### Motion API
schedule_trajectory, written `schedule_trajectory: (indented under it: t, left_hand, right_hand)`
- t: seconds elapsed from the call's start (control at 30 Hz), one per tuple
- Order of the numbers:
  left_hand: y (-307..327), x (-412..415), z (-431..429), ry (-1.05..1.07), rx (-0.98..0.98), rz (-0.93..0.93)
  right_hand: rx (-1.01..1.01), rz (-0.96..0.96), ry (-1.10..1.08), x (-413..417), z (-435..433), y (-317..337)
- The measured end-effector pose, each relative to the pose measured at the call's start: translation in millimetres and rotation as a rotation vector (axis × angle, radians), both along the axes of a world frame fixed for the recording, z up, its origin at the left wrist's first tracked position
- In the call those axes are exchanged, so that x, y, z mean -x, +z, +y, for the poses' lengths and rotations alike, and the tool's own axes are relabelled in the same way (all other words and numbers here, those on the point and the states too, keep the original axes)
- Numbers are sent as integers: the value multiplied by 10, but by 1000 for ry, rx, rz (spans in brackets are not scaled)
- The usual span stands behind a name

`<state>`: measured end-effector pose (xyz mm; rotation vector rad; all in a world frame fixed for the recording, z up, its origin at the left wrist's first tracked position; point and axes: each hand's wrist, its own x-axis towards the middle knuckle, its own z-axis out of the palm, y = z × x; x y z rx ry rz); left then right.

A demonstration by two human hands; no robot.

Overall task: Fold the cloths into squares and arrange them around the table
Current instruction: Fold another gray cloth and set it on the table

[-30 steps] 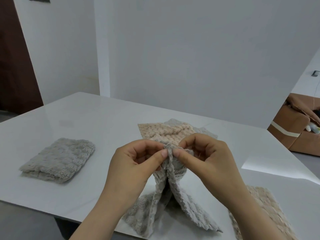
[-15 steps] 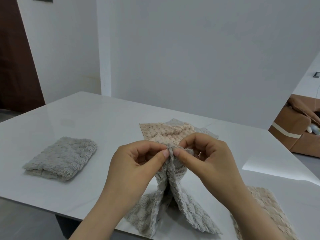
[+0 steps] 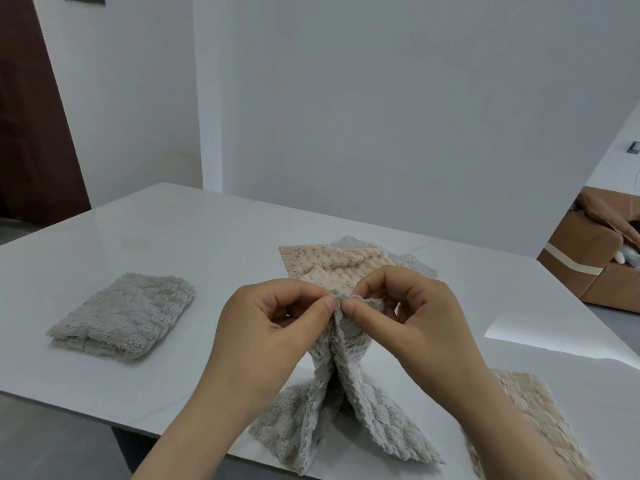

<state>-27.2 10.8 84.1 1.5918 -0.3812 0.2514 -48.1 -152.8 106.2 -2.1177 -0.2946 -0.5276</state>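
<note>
Both hands meet above the near part of the white table point(image 3: 180, 237), lifting a grey cloth point(image 3: 349, 403) by its top edge. The left hand point(image 3: 273, 327) pinches that edge between thumb and forefinger, and the right hand point(image 3: 412, 317) pinches it just beside, so the thumbs nearly touch. The cloth hangs down from the pinch in two flaps that spread apart; its lower ends rest on the table near the front edge.

Behind the hands lies a beige cloth point(image 3: 329, 265), flat, on top of another grey one point(image 3: 412, 265) that peeks out at its right side. A folded grey cloth point(image 3: 124, 313) sits well apart to the left. A second beige cloth point(image 3: 533, 417) lies at the near right, partly hidden by the right forearm; it may be folded, but that is hard to tell.

A brown cardboard box point(image 3: 585, 251) stands beyond the table at the right.
</note>
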Motion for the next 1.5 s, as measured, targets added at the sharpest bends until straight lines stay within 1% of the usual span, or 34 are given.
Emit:
schedule_trajectory:
  t: [0.13, 0.23, 0.4, 0.57, 0.8, 1.03, 1.1, 1.37, 1.43, 1.5]
  left_hand:
    - [28, -21, 12, 26, 4, -15]
    - [67, -74, 33, 58, -20, -46]
    - [147, -153, 40, 91, -108, -100]
    - [190, -210, 46, 138, -146, -141]
    - [292, -340, 143, 220, -131, -170]
    - [297, -452, 196, 275, -126, -167]
    - [293, -473, 209, 289, -124, -166]
    - [510, -545, 185, 302, -74, -200]
    - [606, -579, 168, 292, -65, -199]
    - [715, -597, 159, 282, -54, -206]
  right_hand:
    - [71, 5, 33, -22, -40, 23]
    - [205, -17, 78, -49, -122, 77]
    - [490, -35, 151, -99, -251, 200]
    - [614, -4, 180, -132, -285, 315]
    - [728, -30, 92, -140, -440, 384]
    - [855, -14, -7, -118, -558, 487]
    - [869, -21, -21, -118, -558, 530]
    - [773, -89, -90, -107, -570, 854]
    - [724, -113, -94, -116, -556, 973]
    - [623, -142, -102, -117, -564, 1080]
